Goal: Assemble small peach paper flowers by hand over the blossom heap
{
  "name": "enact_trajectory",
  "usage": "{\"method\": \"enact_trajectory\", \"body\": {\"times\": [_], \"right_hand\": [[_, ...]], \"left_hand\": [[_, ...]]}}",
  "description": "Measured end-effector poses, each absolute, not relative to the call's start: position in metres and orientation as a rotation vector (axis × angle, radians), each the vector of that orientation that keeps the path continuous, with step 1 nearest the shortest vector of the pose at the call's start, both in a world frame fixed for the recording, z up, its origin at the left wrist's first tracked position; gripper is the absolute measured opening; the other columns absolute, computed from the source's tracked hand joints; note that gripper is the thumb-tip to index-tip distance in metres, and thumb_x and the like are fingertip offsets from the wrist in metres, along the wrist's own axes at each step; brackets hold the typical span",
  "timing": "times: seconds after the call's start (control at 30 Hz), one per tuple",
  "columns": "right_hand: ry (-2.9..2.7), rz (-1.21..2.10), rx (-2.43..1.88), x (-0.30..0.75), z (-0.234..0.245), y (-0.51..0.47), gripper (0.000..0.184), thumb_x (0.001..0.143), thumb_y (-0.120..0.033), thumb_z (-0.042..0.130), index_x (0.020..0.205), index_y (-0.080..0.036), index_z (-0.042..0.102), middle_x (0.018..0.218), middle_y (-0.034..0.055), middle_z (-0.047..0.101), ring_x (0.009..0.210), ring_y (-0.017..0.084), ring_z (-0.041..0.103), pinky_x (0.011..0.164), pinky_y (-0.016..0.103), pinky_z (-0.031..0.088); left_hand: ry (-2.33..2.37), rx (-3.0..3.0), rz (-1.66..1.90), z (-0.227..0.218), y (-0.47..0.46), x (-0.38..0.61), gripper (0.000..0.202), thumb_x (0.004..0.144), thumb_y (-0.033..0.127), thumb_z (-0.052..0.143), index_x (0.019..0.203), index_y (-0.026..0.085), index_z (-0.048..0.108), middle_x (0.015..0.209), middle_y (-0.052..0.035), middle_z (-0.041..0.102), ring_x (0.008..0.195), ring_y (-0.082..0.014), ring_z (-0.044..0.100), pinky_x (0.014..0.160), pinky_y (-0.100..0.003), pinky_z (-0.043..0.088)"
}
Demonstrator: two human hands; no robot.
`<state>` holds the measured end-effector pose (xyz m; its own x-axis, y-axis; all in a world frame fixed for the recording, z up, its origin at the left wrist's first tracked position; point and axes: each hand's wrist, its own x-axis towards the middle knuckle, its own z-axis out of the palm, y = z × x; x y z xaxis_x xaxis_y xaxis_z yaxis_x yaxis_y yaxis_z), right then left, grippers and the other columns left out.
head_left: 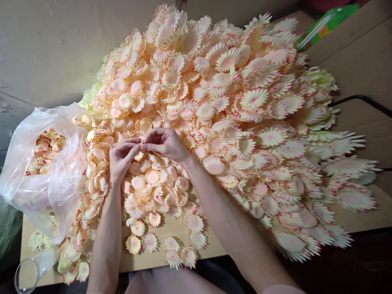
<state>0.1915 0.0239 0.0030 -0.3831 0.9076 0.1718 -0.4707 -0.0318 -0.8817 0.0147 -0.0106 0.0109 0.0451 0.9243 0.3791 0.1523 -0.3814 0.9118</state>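
Observation:
My left hand (122, 157) and my right hand (165, 143) meet in the middle of a large heap of artificial flower petal pieces (226, 60). Thumb and fingers of each hand are pinched together, fingertip to fingertip. Whatever is between them is too small to make out. The pieces are cream to pale pink discs with notched edges tipped in red. Just beneath my fingertips lie more of them, such as a round petal piece (152, 177). Several loose pieces, one a yellowish petal disc (133, 244), lie near the front of the table.
A translucent plastic bag (65, 183) with red-edged pieces inside stands at the left. A clear plastic cup (29, 273) lies tipped at the front left table (128, 263) corner. Cardboard (361, 57) and a green packet (330, 25) are at the back right. A wall rises behind.

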Motion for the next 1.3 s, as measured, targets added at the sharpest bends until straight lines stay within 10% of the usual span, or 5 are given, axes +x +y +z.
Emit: {"method": "enact_trajectory", "body": {"times": [1.3], "right_hand": [[-1.178, 1.631, -0.571, 0.1934, 0.0046, 0.0225, 0.036, 0.059, -0.031, 0.090, 0.078, -0.012, 0.066, 0.073, 0.0013, 0.067, 0.063, 0.008, 0.060, 0.064, 0.022, 0.054]], "left_hand": [[1.089, 1.619, 1.373, 0.0071, -0.0107, 0.0137, 0.013, 0.079, 0.031, 0.078, 0.081, 0.018, 0.077, 0.103, -0.0103, 0.072, 0.091, -0.0165, 0.067, 0.072, -0.024, 0.054]]}}
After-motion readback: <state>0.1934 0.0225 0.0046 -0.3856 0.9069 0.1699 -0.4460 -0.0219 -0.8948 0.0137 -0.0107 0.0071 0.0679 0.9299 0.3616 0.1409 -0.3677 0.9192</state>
